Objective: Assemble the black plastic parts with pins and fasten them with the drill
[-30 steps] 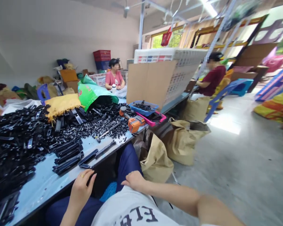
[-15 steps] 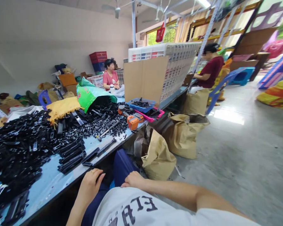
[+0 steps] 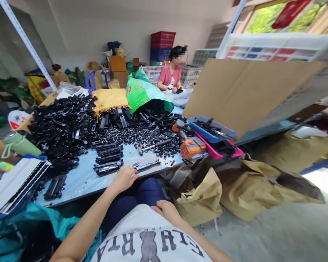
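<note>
We read upside-down letters, E and L among them, on the white shirt (image 3: 142, 225), while the green bag's (image 3: 139, 95) red lettering stayed illegible.

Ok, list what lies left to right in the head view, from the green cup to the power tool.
Green cup → stacked black parts → left hand → thin tool → orange power tool.

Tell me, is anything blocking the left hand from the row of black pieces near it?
Nothing visible does. The left hand is at the edge of the table, and the row of black pieces lies close by, slightly leftward.
</note>
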`<state>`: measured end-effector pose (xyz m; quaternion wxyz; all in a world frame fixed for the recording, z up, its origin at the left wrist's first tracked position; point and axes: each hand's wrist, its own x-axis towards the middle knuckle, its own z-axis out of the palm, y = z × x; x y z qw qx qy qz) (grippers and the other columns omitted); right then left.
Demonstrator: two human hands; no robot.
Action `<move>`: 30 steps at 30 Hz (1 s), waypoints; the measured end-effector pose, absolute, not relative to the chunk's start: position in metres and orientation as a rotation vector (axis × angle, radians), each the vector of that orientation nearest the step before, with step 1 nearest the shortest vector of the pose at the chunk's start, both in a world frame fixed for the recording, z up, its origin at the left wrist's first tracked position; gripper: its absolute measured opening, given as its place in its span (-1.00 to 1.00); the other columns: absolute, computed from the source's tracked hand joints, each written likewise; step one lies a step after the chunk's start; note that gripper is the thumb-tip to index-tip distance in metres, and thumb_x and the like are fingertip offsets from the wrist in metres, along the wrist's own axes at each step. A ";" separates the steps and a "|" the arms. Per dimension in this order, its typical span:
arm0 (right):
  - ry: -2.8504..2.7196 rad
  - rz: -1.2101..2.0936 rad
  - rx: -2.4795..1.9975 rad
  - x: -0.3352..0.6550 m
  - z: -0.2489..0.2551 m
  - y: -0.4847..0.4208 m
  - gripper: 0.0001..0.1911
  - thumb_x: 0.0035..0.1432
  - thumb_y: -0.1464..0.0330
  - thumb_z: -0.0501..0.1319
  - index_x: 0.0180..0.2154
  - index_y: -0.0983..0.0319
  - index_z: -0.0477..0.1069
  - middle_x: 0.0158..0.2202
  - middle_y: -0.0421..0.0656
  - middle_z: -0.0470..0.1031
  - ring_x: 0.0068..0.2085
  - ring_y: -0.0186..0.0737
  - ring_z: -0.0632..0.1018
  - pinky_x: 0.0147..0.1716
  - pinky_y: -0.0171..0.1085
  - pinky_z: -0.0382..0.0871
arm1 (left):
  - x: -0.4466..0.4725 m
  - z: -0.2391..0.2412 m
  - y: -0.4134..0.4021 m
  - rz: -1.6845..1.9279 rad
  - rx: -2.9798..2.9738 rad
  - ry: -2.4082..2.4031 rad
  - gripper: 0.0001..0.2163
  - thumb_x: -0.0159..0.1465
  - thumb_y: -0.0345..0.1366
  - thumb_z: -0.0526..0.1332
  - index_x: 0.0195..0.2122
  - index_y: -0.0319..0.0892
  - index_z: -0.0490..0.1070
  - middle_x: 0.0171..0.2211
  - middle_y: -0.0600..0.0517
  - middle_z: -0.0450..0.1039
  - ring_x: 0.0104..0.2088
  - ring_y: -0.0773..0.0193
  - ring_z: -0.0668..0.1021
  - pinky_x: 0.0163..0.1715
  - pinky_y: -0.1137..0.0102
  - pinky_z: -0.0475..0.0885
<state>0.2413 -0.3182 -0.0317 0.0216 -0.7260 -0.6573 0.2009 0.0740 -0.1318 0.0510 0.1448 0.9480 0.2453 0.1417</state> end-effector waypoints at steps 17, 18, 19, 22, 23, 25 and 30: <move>-2.114 0.287 -1.942 0.303 0.028 -0.163 -0.59 0.26 0.15 -0.03 -0.48 0.25 0.33 -0.46 -0.16 0.41 -0.39 -0.30 0.40 -0.38 -0.36 0.18 | 0.077 0.049 -0.038 0.257 2.769 1.292 -0.76 0.27 -0.21 0.08 -0.14 -0.23 0.39 -0.16 -0.13 0.40 -0.13 0.13 0.44 -0.16 0.30 0.35; -2.099 0.258 -1.949 0.311 0.031 -0.142 -0.61 0.26 0.15 -0.02 -0.46 0.25 0.34 -0.44 -0.16 0.41 -0.38 -0.30 0.40 -0.37 -0.36 0.18 | 0.083 0.049 -0.027 0.240 2.754 1.333 -0.76 0.27 -0.22 0.08 -0.14 -0.23 0.39 -0.15 -0.13 0.39 -0.11 0.12 0.43 -0.15 0.30 0.35; -2.087 0.230 -1.959 0.319 0.033 -0.120 -0.64 0.25 0.15 0.00 -0.43 0.25 0.34 -0.42 -0.16 0.41 -0.36 -0.29 0.41 -0.36 -0.36 0.19 | 0.090 0.048 -0.014 0.226 2.736 1.368 -0.76 0.28 -0.23 0.07 -0.12 -0.24 0.38 -0.14 -0.14 0.38 -0.10 0.12 0.42 -0.14 0.30 0.35; -2.025 0.104 -2.068 0.334 0.030 -0.050 -0.75 0.21 0.20 0.07 -0.29 0.25 0.35 -0.28 -0.10 0.43 -0.21 -0.22 0.42 -0.27 -0.33 0.22 | 0.121 0.042 0.031 0.199 2.660 1.478 -0.76 0.29 -0.36 0.02 -0.08 -0.25 0.36 -0.10 -0.17 0.37 -0.05 0.13 0.41 -0.10 0.30 0.34; -1.987 0.050 -2.137 0.336 0.026 -0.027 -0.76 0.20 0.22 0.10 -0.21 0.25 0.34 -0.21 -0.06 0.42 -0.15 -0.19 0.41 -0.25 -0.32 0.23 | 0.133 0.038 0.046 0.191 2.631 1.522 -0.75 0.27 -0.41 0.01 -0.07 -0.27 0.36 -0.08 -0.20 0.36 -0.03 0.12 0.40 -0.08 0.28 0.33; -1.926 -0.034 -2.254 0.336 0.018 0.012 -0.69 0.19 0.24 0.12 -0.07 0.25 0.29 -0.10 0.01 0.38 -0.07 -0.12 0.38 -0.21 -0.28 0.24 | 0.155 0.030 0.074 0.160 2.572 1.602 -0.74 0.23 -0.48 0.04 -0.09 -0.33 0.39 -0.09 -0.27 0.37 -0.03 0.05 0.41 -0.09 0.23 0.34; -1.991 -0.011 -2.252 0.335 0.004 0.062 -0.74 0.19 0.35 0.13 -0.08 0.28 0.31 -0.14 0.03 0.42 -0.12 -0.13 0.44 -0.19 -0.25 0.25 | 0.177 0.014 0.100 0.136 2.486 1.667 -0.81 0.16 -0.56 0.09 -0.28 -0.38 0.46 -0.28 -0.26 0.46 -0.16 0.05 0.51 -0.17 0.27 0.39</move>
